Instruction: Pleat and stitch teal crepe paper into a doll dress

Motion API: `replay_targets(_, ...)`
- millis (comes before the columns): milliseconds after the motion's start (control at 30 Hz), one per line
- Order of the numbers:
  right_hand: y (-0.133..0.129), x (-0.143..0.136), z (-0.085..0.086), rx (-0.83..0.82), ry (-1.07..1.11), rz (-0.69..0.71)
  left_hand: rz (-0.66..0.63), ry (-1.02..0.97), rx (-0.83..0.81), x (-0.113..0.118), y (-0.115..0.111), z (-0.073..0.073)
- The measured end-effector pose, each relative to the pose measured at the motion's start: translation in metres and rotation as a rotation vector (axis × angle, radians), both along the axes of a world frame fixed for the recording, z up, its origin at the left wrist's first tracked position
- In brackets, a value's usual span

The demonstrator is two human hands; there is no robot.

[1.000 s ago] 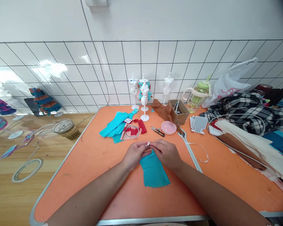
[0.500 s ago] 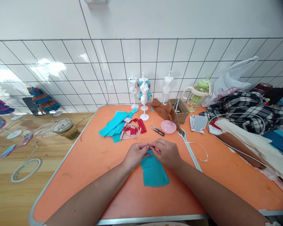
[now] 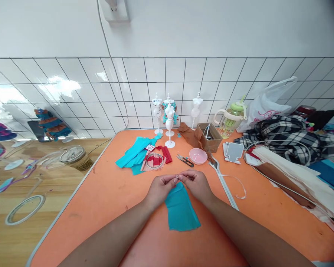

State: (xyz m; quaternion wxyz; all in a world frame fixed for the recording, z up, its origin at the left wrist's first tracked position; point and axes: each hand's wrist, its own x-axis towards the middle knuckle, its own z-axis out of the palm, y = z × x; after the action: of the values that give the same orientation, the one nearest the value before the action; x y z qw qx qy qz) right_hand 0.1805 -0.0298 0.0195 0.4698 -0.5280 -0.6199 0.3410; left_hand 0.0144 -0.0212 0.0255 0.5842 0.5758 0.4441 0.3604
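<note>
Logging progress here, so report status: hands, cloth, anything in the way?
Left hand, right hand: pinch grips meeting at tiny white piece. Turquoise cloth just below, partly hidden by left hand. Snips and pink bowl beyond, clear of hands.

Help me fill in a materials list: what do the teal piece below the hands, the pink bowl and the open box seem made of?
Teal piece: matte cloth, judging by its creases and wavy edge; fibre unclear.
Pink bowl: probably smooth plastic, from its soft sheen; possibly ceramic.
Open box: likely matte cardboard, from its plain brown walls.
</note>
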Motion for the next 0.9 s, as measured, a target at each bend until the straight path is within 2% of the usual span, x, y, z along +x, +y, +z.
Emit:
replay_targets(100,-0.003,-0.006,0.000,0.014,0.016,-0.005,0.077,0.092,0.074,-0.001,0.002,-0.004)
replay_targets(200,-0.004,-0.010,-0.002,0.039,0.000,0.002,0.105,0.082,0.104,-0.002,0.004,-0.008)
replay_targets(400,-0.008,-0.009,-0.005,0.208,-0.164,0.016,0.081,-0.034,-0.002,-0.001,0.006,-0.010)
replay_targets(533,-0.010,-0.008,-0.005,0.249,-0.259,0.016,0.072,-0.084,-0.059,0.000,0.007,-0.010)
replay_targets(700,-0.011,-0.009,-0.003,0.261,-0.362,-0.020,0.015,-0.013,-0.004,-0.001,0.006,-0.011)
replay_targets(900,-0.012,-0.010,-0.001,0.252,-0.452,-0.032,0.026,0.073,0.051,0.000,0.003,-0.009)
